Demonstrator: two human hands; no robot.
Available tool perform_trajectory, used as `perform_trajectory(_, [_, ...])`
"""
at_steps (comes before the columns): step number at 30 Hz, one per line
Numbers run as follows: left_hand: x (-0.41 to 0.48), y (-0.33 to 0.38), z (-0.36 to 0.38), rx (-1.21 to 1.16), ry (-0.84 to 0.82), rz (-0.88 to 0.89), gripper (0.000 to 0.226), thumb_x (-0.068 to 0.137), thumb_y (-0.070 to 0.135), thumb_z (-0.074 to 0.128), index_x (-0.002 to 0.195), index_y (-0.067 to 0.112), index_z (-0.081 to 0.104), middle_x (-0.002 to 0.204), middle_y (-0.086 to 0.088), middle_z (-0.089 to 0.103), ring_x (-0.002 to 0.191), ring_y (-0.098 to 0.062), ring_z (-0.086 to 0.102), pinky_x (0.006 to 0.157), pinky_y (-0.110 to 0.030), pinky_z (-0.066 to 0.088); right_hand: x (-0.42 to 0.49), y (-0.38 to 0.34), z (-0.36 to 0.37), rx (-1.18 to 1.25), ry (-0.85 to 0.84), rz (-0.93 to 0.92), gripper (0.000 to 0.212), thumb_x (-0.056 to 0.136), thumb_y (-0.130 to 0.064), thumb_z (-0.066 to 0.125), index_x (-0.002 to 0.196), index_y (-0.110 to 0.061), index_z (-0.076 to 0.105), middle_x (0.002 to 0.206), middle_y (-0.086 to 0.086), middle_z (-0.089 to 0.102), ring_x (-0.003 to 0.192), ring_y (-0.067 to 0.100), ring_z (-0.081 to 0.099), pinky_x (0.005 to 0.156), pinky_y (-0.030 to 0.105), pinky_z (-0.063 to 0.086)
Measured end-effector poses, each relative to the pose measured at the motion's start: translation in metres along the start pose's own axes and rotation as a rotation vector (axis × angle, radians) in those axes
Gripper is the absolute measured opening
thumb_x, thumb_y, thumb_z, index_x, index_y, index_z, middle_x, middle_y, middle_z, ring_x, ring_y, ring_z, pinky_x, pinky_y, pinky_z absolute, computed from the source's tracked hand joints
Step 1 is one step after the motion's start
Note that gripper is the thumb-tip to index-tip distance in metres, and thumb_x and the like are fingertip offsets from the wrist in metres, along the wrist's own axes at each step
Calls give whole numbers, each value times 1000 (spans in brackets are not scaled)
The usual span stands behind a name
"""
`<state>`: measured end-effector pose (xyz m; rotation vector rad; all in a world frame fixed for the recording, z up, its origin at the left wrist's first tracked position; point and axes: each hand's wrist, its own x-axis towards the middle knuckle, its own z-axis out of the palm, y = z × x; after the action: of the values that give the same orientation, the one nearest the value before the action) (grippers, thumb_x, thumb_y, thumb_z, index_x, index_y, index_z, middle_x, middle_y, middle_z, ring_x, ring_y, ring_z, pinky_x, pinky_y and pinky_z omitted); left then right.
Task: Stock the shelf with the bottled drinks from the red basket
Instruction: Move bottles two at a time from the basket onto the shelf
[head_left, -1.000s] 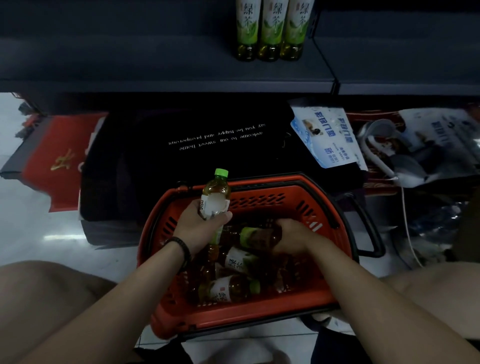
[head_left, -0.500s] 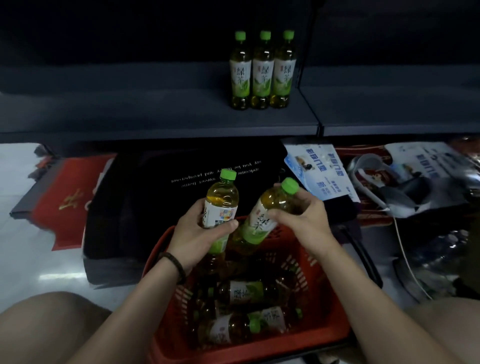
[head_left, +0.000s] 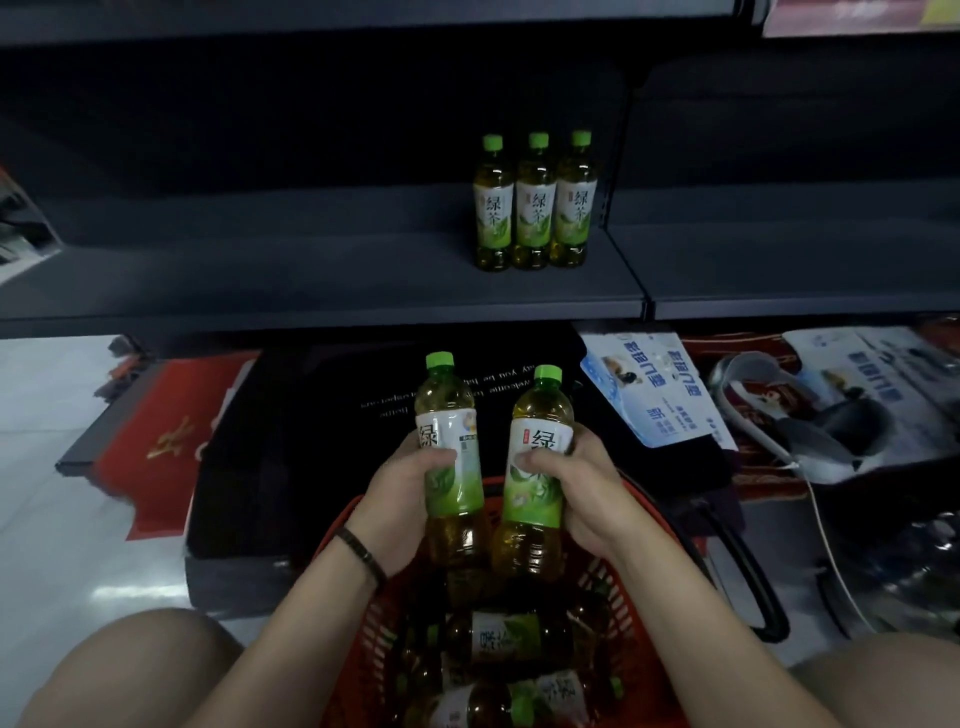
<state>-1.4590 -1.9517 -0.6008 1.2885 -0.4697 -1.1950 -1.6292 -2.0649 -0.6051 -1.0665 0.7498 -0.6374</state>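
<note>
My left hand grips a green tea bottle with a green cap, held upright above the red basket. My right hand grips a second green tea bottle, also upright, close beside the first. Several more bottles lie on their sides in the basket below. Three matching bottles stand in a row on the dark grey shelf, near its right end.
A black mat with white text and a red mat lie on the floor under the shelf. Blue-and-white packages and a white cable lie to the right. My bare knees frame the basket.
Both hands have risen with their bottles. The right bottle has swung from tilted to upright beside the left one. The camera has tipped up, showing more of the shelf.
</note>
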Motion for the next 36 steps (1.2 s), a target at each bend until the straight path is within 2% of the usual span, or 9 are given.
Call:
perform_trajectory(4, [2,10,-10,26,-23,115,56,92,8,74,143,25,58,126,-8,77,113,-29,75,92,-50,59,-1,-10,4,48,41,-80,40,82,7,80,118,-2,66,107,23,74,92,37,75,79,49,62])
perform_trajectory(9, [15,31,-15,145,183,274,88,72,14,96,145,35,52,125,-5,76,112,-25,76,91,-50,64,5,-19,17,-2,43,-244,45,86,-7,83,129,-13,68,116,13,77,103,31,77,84,45,62])
perform_trajectory(13, [33,59,-14,237,201,347,72,71,8,95,131,32,63,113,5,81,106,-13,77,88,-36,64,26,-38,28,-186,78,-351,48,86,-13,84,130,-20,65,115,2,78,106,20,76,89,41,63])
perform_trajectory(15, [44,76,-15,269,187,372,65,72,8,94,121,41,67,110,10,81,103,-8,77,85,-33,63,41,-54,33,-289,65,-379,44,85,-19,86,125,-24,66,114,-2,78,105,16,76,93,46,62])
perform_trajectory(18, [67,96,-20,331,204,435,61,73,13,95,111,52,67,108,13,78,102,-3,72,83,-29,60,67,-77,44,-466,84,-459,49,84,-27,87,127,-32,62,114,-13,77,105,4,73,92,38,61])
perform_trajectory(23, [129,132,-32,408,227,552,57,71,17,97,112,45,71,107,18,80,101,0,75,93,-34,63,123,-115,69,-600,267,-626,34,87,-34,83,111,-44,61,102,-16,76,91,-8,69,81,24,59])
perform_trajectory(28, [188,169,-38,438,227,669,61,72,21,97,117,46,65,107,23,74,98,10,71,87,-21,58,192,-145,92,-654,279,-724,39,87,-26,83,104,-51,58,102,-22,72,94,-16,64,79,8,50])
perform_trajectory(33, [247,171,-54,394,313,692,59,70,22,97,109,51,63,115,20,75,109,-7,72,94,-39,62,260,-138,101,-686,235,-676,62,88,-28,82,143,-36,56,120,-18,72,113,-2,66,99,34,57])
perform_trajectory(36, [268,160,-62,378,356,701,60,72,22,96,118,44,63,108,21,75,105,-5,74,93,-39,63,285,-124,99,-718,270,-649,68,87,-34,82,146,-38,51,127,-15,72,122,6,66,104,38,56])
